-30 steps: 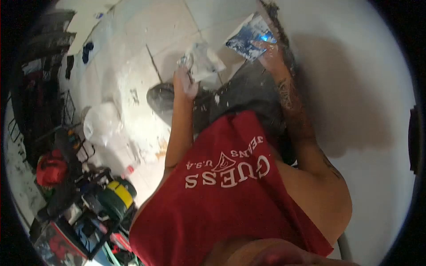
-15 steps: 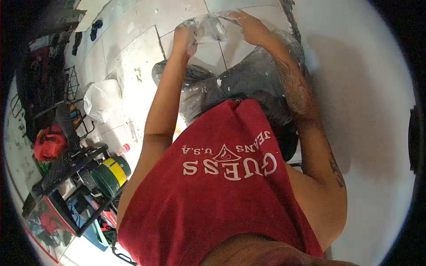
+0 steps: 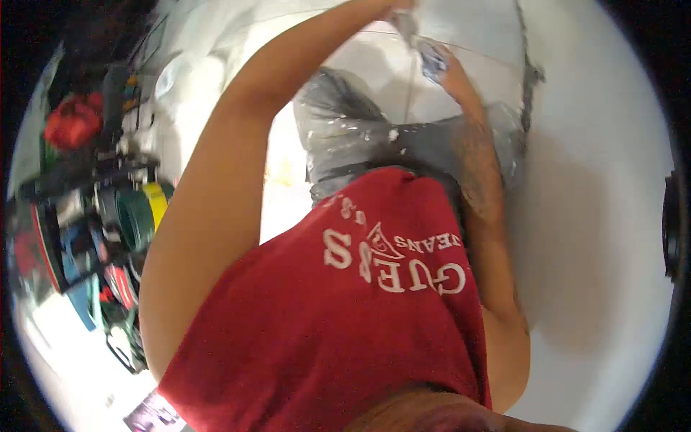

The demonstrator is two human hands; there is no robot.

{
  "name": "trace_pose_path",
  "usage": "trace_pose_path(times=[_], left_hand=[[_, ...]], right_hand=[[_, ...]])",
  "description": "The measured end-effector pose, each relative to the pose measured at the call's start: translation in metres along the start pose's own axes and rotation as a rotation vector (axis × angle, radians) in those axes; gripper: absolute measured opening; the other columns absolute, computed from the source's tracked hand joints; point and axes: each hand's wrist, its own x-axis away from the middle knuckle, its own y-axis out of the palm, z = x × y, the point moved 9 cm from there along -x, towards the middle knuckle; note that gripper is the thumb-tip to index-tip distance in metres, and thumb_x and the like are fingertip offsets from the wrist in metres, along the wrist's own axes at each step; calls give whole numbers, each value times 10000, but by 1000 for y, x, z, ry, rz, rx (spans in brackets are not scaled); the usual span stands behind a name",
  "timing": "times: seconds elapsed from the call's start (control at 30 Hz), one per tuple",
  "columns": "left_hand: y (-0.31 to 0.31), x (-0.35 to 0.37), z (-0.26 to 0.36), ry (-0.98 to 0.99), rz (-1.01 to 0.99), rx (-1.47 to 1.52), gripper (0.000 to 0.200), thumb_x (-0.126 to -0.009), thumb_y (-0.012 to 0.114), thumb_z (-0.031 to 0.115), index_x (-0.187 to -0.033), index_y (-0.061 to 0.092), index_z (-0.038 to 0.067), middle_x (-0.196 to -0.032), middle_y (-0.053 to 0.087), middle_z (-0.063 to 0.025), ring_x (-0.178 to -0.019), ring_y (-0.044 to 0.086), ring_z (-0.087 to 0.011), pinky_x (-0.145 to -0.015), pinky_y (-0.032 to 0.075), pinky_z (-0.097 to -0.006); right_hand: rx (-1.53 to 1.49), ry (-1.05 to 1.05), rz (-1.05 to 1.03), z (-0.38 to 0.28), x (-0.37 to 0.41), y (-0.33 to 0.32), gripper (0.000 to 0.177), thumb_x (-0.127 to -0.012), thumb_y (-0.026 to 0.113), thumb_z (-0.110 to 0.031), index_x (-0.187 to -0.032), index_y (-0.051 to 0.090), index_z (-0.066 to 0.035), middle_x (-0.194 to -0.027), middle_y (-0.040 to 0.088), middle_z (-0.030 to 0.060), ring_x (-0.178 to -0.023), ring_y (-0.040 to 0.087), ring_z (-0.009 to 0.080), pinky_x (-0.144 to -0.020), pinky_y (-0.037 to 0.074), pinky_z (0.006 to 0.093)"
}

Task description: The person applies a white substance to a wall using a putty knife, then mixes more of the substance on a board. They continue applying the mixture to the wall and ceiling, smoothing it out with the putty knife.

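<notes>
My right hand (image 3: 452,78) is closed around a crumpled, grey-and-white smeared plastic bag (image 3: 433,60), over the tiled floor. A whitish twisted length of it runs up to my left hand (image 3: 402,6), which is closed at its upper end and partly cut off by the top of the view. Motion blurs both hands, and most of the left fingers are hidden. Below them are my knees in dark trousers (image 3: 425,144) under clear plastic, spotted with white.
A pale wall (image 3: 590,216) runs close along my right. White tiles (image 3: 360,61) cover the floor ahead. To my left are a white plastic container (image 3: 173,79), a red bag (image 3: 75,121), a dark green tub with a yellow band (image 3: 137,216) and a black rack (image 3: 79,173).
The plastic bag, spread between both hands before, is now bunched up and twisted. My left hand has swung forward and right; my right hand has come lower. The view has shifted.
</notes>
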Motion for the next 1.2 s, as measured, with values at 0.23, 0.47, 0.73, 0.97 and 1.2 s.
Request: trace_pose_path(times=[0.23,0.47,0.73,0.97,1.2], left_hand=[[5,-9,18,5,40,144,187,-854,466,164,-903,591,33,-823,598,-94,-729,592,-177,-609,478,-323],[6,-20,5,8,20,237,190,-862,460,163,-936,574,30,-827,579,-76,-727,576,-170,-619,470,-312],[44,-39,-86,-75,103,754,197,-872,453,162,-975,556,27,-831,558,-55,-724,557,-162,-629,462,-298],[133,-65,-107,-307,-294,1757,208,-880,447,161,-1008,539,25,-835,539,-37,-722,541,-155,-639,454,-287],[230,-99,-92,-248,-415,1809,248,-890,432,156,-1085,495,16,-891,541,-43,-755,539,-148,-618,463,-296]], right_hand=[[78,111,13,30,10,3,589,-734,533,60,-1291,384,-60,-1047,569,89,-895,562,164,-795,462,274],[-21,33,-40,26,21,-5,631,-712,566,29,-1302,364,-63,-897,626,58,-760,603,139,-719,492,295],[-1,81,261,36,33,-42,432,-709,596,-11,-1127,489,-18,-925,615,89,-829,589,185,-781,473,321],[-39,-93,837,-167,-40,-231,403,-713,549,33,-1110,478,39,-1027,562,132,-927,542,228,-843,443,341],[-298,-631,811,-357,-135,-301,416,-709,429,86,-1124,439,89,-1106,498,178,-1010,486,289,-940,383,391]])
